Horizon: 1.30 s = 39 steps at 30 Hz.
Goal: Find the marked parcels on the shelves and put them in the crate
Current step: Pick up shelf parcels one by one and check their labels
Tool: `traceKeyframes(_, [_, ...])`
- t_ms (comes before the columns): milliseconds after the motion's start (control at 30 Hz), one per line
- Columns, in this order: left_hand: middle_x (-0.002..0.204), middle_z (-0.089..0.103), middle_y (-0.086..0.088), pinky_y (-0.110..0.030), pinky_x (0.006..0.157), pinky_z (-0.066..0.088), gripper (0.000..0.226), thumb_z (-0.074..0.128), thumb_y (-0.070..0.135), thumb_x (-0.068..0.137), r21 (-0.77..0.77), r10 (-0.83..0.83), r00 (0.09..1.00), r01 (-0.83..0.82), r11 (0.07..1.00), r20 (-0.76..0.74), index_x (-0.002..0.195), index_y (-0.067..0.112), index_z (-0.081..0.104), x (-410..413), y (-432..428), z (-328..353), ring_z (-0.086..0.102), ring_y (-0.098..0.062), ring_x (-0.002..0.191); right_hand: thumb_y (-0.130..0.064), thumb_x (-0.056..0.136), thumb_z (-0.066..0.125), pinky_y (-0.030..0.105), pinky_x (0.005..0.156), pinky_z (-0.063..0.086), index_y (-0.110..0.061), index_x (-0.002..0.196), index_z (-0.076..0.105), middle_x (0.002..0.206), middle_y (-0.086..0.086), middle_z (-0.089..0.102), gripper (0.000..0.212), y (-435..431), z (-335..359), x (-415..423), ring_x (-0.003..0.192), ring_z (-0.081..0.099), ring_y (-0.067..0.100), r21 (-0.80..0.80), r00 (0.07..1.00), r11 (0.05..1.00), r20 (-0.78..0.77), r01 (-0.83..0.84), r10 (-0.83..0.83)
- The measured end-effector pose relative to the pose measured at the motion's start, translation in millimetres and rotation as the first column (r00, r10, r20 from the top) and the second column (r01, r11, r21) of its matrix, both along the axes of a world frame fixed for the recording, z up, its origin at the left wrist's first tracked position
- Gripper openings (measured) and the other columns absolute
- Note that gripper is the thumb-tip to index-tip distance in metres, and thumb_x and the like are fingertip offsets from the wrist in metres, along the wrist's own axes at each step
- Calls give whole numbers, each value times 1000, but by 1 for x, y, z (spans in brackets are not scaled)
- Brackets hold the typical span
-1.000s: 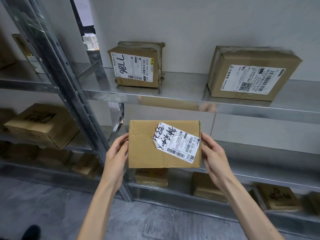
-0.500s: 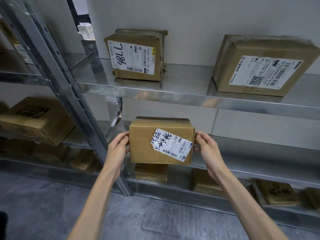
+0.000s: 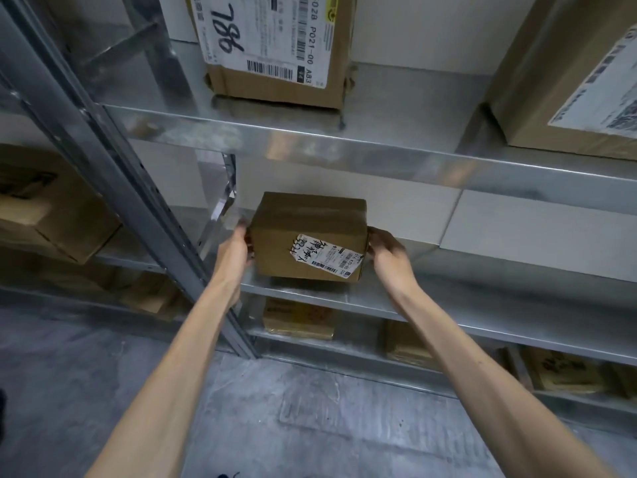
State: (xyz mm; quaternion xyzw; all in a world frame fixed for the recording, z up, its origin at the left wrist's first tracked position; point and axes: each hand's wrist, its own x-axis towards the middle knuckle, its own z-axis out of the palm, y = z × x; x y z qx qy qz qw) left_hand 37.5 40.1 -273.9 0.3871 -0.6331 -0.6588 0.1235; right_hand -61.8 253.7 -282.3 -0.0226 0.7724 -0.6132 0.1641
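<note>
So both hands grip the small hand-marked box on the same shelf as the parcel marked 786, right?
Not quite. The left hand and right hand do grip the small hand-marked box, but the head view shows it at the lower shelf, one level beneath the parcel marked 786.

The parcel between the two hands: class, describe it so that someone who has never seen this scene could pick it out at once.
On the metal shelving, find the middle shelf, below the parcel marked 786. Near its upright post is a small brown parcel. Only this one is gripped by the left hand and right hand, and its white label sits crooked.
</note>
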Motion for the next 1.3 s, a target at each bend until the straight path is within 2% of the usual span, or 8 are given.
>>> traceKeyframes(133, [142,58,-11,-46,116,37,59,29,55,104,24,-14,999,14,1000,30,142,15,50,-6,-12,-21,56,-25,127,-25,106,36,30,98,46,-20,132,62,129,-2,66,37,-14,-19,-3,119,60,16,40,1000,999,-24,-18,19])
traceKeyframes(467, [143,56,-7,-43,115,39,50,32,45,107,90,-13,998,18,996,-58,145,17,49,-6,-21,-71,53,-21,132,-32,107,38,43,113,42,-27,142,51,135,-8,59,37,-17,-62,-8,126,54,14,18,999,1000,-31,-25,25])
traceKeyframes(567, [137,61,-6,-40,109,45,38,38,37,107,18,136,982,-135,991,-132,134,19,57,5,-18,-85,58,-19,124,-30,105,43,44,112,43,-31,136,52,131,-8,63,32,-13,-72,7,125,57,13,-47,988,995,-118,93,-98])
traceKeyframes(667, [115,66,-4,-27,86,55,22,39,21,107,-42,336,908,-357,933,-252,115,22,60,20,-13,-99,65,-17,106,-19,104,46,35,101,50,-34,113,57,112,-13,67,20,-5,-84,38,109,64,7,-78,959,983,-218,167,-180])
traceKeyframes(800, [96,65,-4,-27,73,51,21,40,13,106,-85,431,843,-479,874,-323,111,11,61,41,-7,-134,61,-14,88,-8,102,47,27,78,53,-26,101,58,96,-5,66,21,7,-122,74,90,66,14,-40,973,998,-224,52,-60])
traceKeyframes(933, [99,66,-7,-36,83,52,22,41,9,102,-142,413,859,-469,871,-302,108,11,62,55,0,-186,64,-16,93,-1,100,47,24,84,55,-23,101,63,99,-8,68,28,12,-181,95,96,66,11,116,977,988,-175,-106,125])
traceKeyframes(1100, [109,67,-4,-40,100,51,29,43,8,99,-163,325,919,-364,917,-223,116,18,63,57,1,-261,64,-14,107,-12,104,44,15,92,50,-30,118,61,114,-18,66,29,8,-253,82,107,61,-6,218,989,970,-74,-111,129])
traceKeyframes(1300, [127,62,-5,0,83,41,35,45,6,103,-168,265,949,-293,941,-171,133,18,59,47,-1,-338,57,-10,115,-26,104,46,27,95,36,-16,122,58,115,-6,60,24,-1,-330,44,112,55,15,254,1000,967,-3,-13,14])
